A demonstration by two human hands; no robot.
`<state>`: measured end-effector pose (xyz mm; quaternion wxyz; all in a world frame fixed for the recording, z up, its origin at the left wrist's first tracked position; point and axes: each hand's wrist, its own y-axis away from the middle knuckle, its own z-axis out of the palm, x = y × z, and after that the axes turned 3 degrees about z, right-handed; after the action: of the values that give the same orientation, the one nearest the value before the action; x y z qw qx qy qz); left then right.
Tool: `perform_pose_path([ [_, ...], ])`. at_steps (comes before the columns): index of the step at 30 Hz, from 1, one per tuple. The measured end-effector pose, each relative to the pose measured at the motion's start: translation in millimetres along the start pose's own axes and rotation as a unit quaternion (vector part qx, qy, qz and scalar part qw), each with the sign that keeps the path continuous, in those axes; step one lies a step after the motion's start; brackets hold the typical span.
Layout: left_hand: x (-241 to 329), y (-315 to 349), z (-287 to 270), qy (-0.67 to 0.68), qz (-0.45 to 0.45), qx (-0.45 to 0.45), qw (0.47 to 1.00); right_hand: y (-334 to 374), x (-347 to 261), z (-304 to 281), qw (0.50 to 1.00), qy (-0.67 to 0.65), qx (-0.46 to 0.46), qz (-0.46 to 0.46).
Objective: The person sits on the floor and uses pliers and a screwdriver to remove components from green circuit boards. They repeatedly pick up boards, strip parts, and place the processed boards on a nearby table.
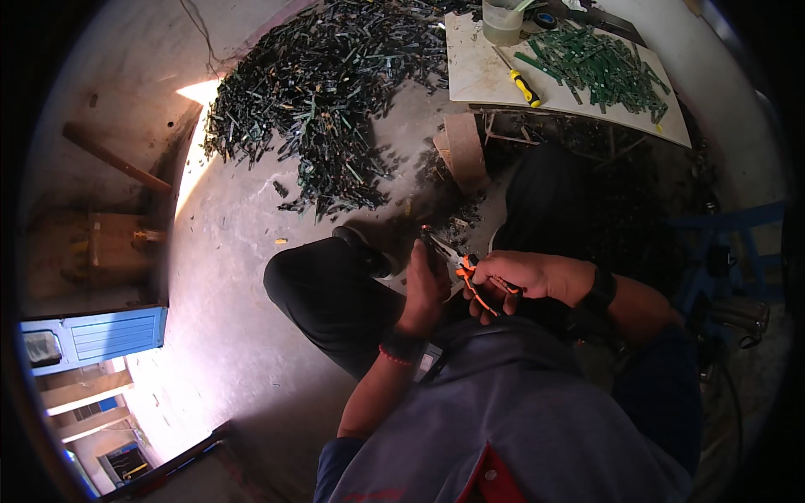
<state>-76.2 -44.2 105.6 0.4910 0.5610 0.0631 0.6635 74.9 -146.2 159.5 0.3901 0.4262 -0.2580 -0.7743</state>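
My right hand (508, 278) is wrapped around the orange-handled pliers (466, 267), whose grey jaws point up and left toward my other hand. My left hand (426, 285) is closed on a small dark piece (427, 234) with a reddish spot at its upper end. The jaws reach close to this piece; whether they grip it I cannot tell. Both hands are held over my lap, between my knees. Shadow and the fingers hide most of the dark piece.
A large heap of dark strips (335, 92) covers the floor ahead. On the low white-topped table (470, 75) at upper right lie green strips (599, 67), a yellow-and-black screwdriver (524, 86) and a clear container (502, 25). A cardboard piece (465, 155) stands by the table.
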Motion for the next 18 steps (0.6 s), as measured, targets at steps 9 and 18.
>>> perform_pose_path([
  [9, -3, -6, 5, -0.144, 0.084, 0.060, 0.984, -6, 1, -2, 0.999, 0.002, 0.038, -0.020],
  [18, -9, -19, 4, -0.123, 0.100, 0.070, 0.985, -22, 17, -1, 0.986, 0.016, 0.121, -0.116],
])
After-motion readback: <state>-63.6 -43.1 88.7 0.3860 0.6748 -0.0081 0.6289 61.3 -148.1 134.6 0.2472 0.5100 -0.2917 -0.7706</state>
